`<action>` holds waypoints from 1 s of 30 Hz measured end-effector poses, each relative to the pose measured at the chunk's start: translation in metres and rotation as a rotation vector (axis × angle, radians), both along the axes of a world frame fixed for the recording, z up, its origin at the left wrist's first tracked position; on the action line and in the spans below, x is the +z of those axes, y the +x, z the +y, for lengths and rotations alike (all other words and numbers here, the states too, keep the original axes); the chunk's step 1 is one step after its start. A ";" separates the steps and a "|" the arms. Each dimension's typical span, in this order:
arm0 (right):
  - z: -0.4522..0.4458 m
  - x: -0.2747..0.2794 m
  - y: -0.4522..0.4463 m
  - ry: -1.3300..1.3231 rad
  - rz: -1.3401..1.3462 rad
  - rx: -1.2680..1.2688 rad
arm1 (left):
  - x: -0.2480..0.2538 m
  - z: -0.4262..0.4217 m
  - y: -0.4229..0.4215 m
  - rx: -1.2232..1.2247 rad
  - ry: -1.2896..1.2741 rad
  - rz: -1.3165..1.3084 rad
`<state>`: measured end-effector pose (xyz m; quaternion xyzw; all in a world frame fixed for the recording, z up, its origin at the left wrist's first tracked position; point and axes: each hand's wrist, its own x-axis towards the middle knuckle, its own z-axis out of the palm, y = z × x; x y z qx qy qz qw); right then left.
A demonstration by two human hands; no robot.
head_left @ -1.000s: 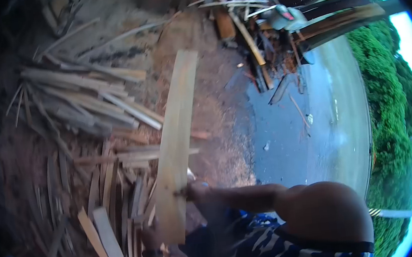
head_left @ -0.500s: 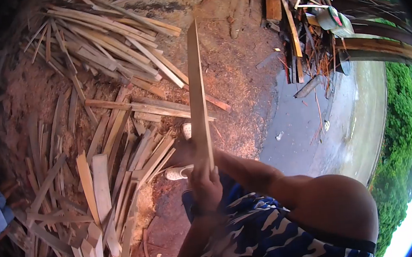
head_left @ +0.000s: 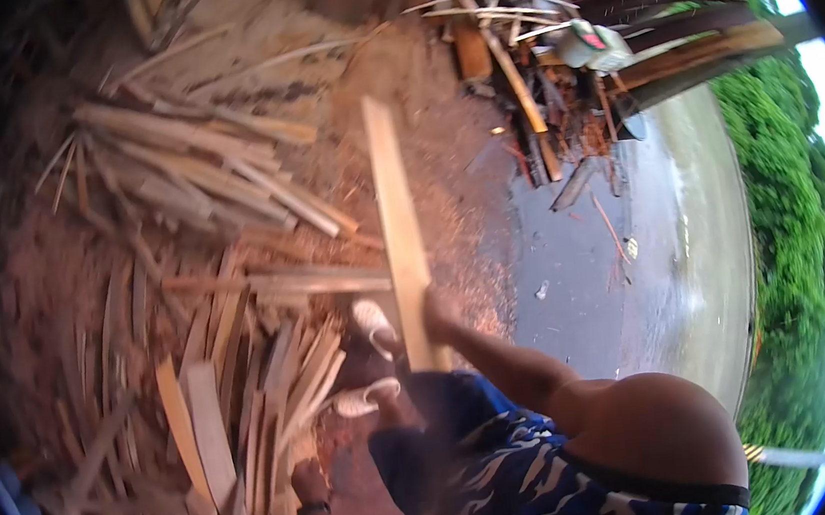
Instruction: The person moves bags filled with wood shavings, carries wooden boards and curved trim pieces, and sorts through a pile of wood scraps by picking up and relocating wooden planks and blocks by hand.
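Observation:
My right hand [head_left: 441, 315] is closed around the lower part of a long, pale wooden plank [head_left: 397, 209], which stretches upward in the view with its broad face partly showing. My left hand [head_left: 310, 481], with a dark band at the wrist, is apart from the plank, low in the view. It is beside a pile of loose wooden strips [head_left: 278, 412]; its fingers are blurred and I cannot make out their pose. My feet in light shoes [head_left: 367, 398] are between the pile and the plank's lower end.
A second heap of wooden strips [head_left: 202, 169] lies at the upper left. Dark scrap wood with a pale container [head_left: 594, 44] is at the upper right. Wet grey pavement [head_left: 577, 290] borders the reddish ground, with green trees [head_left: 786, 178] farther right.
My left hand has come off the plank and moved down and left, beside the strips. The plank has turned from its edge to show more face, still in my right hand.

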<state>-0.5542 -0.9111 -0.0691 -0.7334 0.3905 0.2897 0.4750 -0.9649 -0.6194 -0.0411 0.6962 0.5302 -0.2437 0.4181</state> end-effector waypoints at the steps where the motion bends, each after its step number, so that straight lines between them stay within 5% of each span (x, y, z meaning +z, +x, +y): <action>1: -0.013 0.006 0.009 -0.098 -0.003 -0.001 | -0.001 -0.004 -0.012 0.043 0.020 -0.071; 4: -0.064 0.012 0.064 -0.231 -0.156 -0.078 | -0.006 -0.010 0.011 0.144 -0.079 -0.156; 6: -0.096 0.049 0.108 -0.853 -0.222 0.898 | 0.006 -0.020 -0.007 0.133 -0.161 -0.066; 7: -0.106 0.066 0.124 -0.791 -0.459 0.797 | -0.002 -0.016 -0.016 0.066 -0.188 -0.011; 9: -0.110 0.079 0.180 -0.289 -0.371 0.011 | 0.001 -0.033 -0.016 0.370 -0.227 -0.230; 12: -0.114 0.056 0.243 -0.155 -0.521 -0.075 | 0.014 -0.058 0.008 0.428 -0.226 -0.075; 15: -0.096 0.032 0.267 -0.035 -0.363 -0.081 | -0.022 -0.087 0.026 0.117 -0.183 0.032; 18: -0.076 -0.018 0.249 0.066 -0.253 -0.036 | -0.016 -0.100 0.118 0.111 -0.200 0.018; 22: -0.075 -0.145 0.231 0.157 -0.175 -0.116 | -0.058 -0.089 0.213 0.009 -0.197 -0.241; 27: -0.043 -0.260 0.243 -0.066 -0.343 -0.123 | -0.200 -0.041 0.304 -0.175 -0.106 -0.270; 29: -0.047 -0.320 0.248 -0.171 -0.528 -0.026 | -0.291 -0.029 0.327 -0.114 -0.234 -0.309; 30: -0.044 -0.333 0.246 -0.162 -0.417 -0.041 | -0.330 -0.028 0.341 0.204 -0.405 -0.274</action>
